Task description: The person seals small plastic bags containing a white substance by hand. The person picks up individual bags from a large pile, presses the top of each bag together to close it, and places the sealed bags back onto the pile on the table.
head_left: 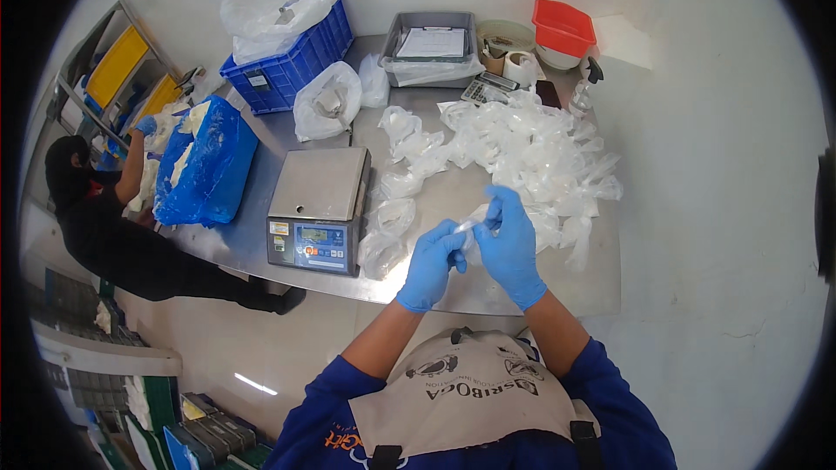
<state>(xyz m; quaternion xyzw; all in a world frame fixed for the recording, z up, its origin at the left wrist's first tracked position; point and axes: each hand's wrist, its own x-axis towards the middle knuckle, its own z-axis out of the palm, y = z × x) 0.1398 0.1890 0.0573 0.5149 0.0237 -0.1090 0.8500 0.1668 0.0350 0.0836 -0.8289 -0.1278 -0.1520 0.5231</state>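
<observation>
My left hand [433,263] and my right hand [509,248], both in blue gloves, meet over the front of the steel table. Between their closed fingers is a small clear plastic bag [471,228], pinched from both sides; the fingers hide much of it. Just beyond them spreads a heap of clear plastic bags [535,148], and whether they hold anything is hard to make out. More loose bags [385,239] lie left of my hands, beside a weighing scale [318,209] with a bare metal plate.
At left, a blue-lined tub [209,165] holds pale material; a person in black [113,218] reaches past it. Along the back stand a blue crate [296,57], an open bag with a metal scoop [329,103], a grey tray [431,74], a red basin [563,28] and a spray bottle [582,97].
</observation>
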